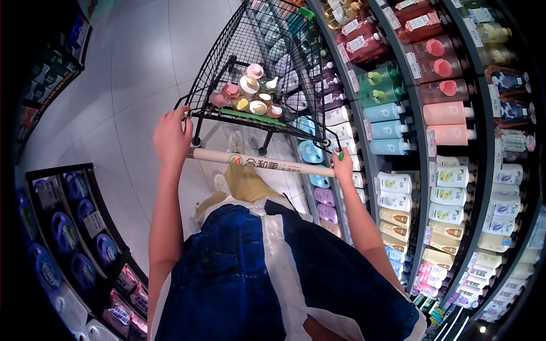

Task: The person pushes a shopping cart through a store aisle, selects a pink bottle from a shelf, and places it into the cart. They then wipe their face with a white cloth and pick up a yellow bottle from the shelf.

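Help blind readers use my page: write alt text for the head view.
A person's left hand and right hand hold a black wire shopping cart near the ends of its pale handle. A cluster of bottles sits inside; shelves of colourful containers line the right side.

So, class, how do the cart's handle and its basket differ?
The handle is a pale, straight bar; the basket is mainly black wire mesh. The handle carries printed lettering, while the basket has bottles inside. The handle sits nearer the camera than the basket. Both belong to one cart.
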The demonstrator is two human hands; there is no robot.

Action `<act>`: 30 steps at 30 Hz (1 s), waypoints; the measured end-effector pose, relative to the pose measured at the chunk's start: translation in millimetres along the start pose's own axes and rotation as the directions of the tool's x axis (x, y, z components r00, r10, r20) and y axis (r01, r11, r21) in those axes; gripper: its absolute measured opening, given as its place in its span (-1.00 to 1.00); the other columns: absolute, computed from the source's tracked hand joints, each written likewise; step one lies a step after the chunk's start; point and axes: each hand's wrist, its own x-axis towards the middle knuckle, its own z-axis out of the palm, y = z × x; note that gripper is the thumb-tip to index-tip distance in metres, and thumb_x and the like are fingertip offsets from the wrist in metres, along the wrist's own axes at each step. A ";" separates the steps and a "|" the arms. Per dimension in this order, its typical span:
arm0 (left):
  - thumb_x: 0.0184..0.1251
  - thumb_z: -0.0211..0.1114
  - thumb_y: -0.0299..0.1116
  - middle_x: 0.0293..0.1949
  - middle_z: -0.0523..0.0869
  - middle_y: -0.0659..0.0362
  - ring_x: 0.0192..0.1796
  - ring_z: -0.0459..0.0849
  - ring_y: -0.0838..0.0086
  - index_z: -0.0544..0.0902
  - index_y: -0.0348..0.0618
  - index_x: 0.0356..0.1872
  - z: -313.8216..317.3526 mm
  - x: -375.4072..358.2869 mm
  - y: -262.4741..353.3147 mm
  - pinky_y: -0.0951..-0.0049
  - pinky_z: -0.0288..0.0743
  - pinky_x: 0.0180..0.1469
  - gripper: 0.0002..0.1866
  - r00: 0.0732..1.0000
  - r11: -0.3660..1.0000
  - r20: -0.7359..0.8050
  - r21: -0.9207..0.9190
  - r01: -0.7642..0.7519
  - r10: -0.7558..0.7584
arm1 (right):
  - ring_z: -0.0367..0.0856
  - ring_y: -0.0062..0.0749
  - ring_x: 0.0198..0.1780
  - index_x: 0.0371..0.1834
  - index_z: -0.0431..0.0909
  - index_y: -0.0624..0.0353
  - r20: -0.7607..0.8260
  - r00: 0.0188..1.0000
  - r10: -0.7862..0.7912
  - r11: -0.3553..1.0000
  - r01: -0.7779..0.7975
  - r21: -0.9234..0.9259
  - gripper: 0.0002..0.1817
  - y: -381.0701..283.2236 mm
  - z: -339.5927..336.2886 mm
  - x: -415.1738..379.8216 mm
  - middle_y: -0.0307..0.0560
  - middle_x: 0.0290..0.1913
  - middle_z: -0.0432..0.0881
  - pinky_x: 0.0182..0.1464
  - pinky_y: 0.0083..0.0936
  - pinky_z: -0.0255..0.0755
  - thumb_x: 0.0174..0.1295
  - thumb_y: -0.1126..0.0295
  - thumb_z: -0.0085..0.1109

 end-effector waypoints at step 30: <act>0.10 0.22 -0.34 -0.35 0.69 0.33 -0.15 0.59 0.36 0.65 0.07 -0.26 40.4 94.8 24.9 0.34 0.51 -0.21 -0.83 0.997 0.985 0.074 0.173 0.011 -0.024 | 0.56 0.17 -0.18 -0.16 0.52 0.14 -0.113 0.993 -0.042 0.974 0.016 -0.224 -0.70 -83.6 3.8 145.5 0.23 -0.30 0.61 -0.16 -0.11 0.42 0.09 0.21 0.11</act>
